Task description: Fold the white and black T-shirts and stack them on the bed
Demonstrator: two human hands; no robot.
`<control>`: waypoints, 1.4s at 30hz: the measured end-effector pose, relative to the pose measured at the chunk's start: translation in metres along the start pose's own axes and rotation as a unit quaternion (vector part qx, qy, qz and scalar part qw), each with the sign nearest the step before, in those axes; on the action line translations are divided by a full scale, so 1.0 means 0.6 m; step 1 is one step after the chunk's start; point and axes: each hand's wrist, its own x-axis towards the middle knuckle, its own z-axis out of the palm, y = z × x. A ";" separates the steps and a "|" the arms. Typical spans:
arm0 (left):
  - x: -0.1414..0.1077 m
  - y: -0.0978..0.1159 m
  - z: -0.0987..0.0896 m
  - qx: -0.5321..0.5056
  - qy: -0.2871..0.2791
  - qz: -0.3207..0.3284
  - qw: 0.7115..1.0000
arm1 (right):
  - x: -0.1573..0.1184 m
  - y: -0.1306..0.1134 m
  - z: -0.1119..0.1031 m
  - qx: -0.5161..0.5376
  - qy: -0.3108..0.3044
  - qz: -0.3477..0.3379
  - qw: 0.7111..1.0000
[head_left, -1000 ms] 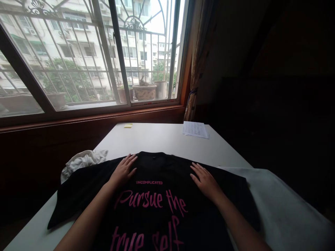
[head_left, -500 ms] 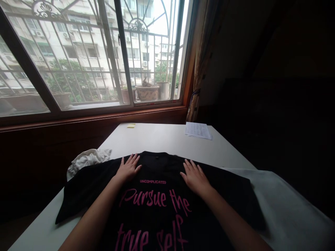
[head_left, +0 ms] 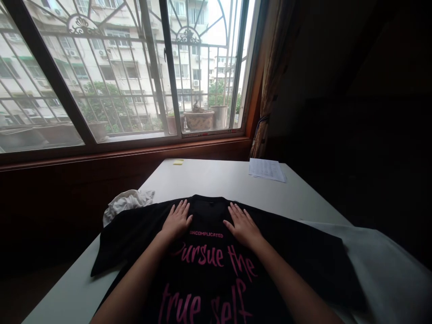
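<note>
A black T-shirt (head_left: 209, 220) with pink lettering lies spread front side up, its collar toward the window and its sleeves out to both sides. My left hand (head_left: 177, 219) rests flat on the shirt's left shoulder, beside the collar, with its fingers stretched out. On the other side of the collar, my right hand (head_left: 243, 225) lies flat on the cloth, thumb apart from the fingers. Neither hand grips the fabric. My forearms cover part of the shirt's body, and its lower hem is out of view.
Under the shirt is a white table (head_left: 209, 175). A crumpled white cloth (head_left: 126, 202) sits at its left edge, and a pale cloth (head_left: 384, 256) lies at the right. Papers (head_left: 267, 170) and a yellow note (head_left: 178, 162) are near the far edge, below the window (head_left: 209, 81).
My right hand has moved inward along the shirt, closer to the collar. My left hand stays flat beside the collar. The camera view has turned slightly left.
</note>
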 end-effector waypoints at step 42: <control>-0.266 -0.282 -0.190 -0.133 0.325 -0.308 0.884 | -0.001 0.032 0.017 0.008 0.051 -0.034 0.998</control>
